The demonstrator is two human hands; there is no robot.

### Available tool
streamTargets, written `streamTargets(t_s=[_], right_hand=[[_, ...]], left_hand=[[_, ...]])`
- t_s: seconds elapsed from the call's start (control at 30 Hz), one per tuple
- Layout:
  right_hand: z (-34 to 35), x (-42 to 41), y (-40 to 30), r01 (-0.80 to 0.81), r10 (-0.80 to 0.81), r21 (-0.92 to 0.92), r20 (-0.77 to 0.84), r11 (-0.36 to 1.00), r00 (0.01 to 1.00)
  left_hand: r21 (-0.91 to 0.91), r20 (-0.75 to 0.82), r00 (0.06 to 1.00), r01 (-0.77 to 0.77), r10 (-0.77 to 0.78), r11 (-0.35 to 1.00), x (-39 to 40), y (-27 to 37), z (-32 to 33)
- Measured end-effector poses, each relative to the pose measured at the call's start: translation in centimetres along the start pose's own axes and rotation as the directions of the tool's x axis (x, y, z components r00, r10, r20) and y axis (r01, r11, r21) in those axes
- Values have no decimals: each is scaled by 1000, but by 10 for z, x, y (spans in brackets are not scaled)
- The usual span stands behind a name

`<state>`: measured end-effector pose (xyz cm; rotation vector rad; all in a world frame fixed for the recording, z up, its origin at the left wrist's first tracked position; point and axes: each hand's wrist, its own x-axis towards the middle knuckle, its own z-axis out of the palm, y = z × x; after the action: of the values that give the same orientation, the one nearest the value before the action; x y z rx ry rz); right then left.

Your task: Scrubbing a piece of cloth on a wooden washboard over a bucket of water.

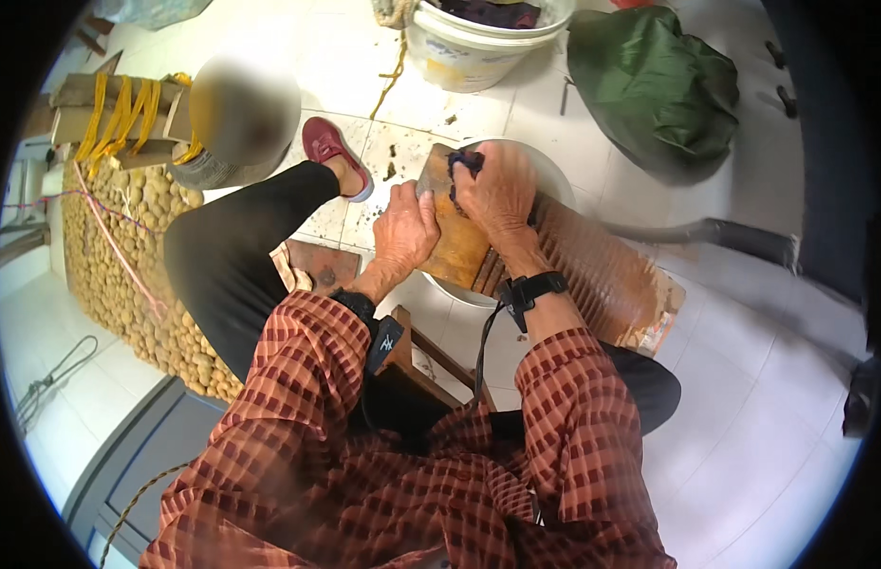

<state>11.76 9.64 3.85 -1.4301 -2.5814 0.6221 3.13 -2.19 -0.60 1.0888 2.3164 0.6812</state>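
A wooden washboard [590, 259] with a ridged face lies slanted across a round basin [554, 167]. My right hand [498, 186] is closed on a dark, wet cloth [465, 165] and presses it on the smooth upper end of the board; the hand is slightly blurred. My left hand [406, 226] rests at the board's left edge, its thumb against the wood and its fingers close together. Most of the basin, and whatever it holds, is hidden under the board.
A white bucket [458, 53] with dark cloth inside stands ahead. Right of it lies a green bag [661, 92]. Many small, round yellowish things [127, 249] cover the floor at left, near wood tied with yellow cord [123, 117]. A dark hose [686, 231] runs at right.
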Motion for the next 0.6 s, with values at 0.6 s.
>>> streamTargets(t_s=[0.6], right_hand=[[17,-97,84,25,-51,-270,-87,963,995]], left_hand=[[70,17,746,-665,666,743,1,69,-20]])
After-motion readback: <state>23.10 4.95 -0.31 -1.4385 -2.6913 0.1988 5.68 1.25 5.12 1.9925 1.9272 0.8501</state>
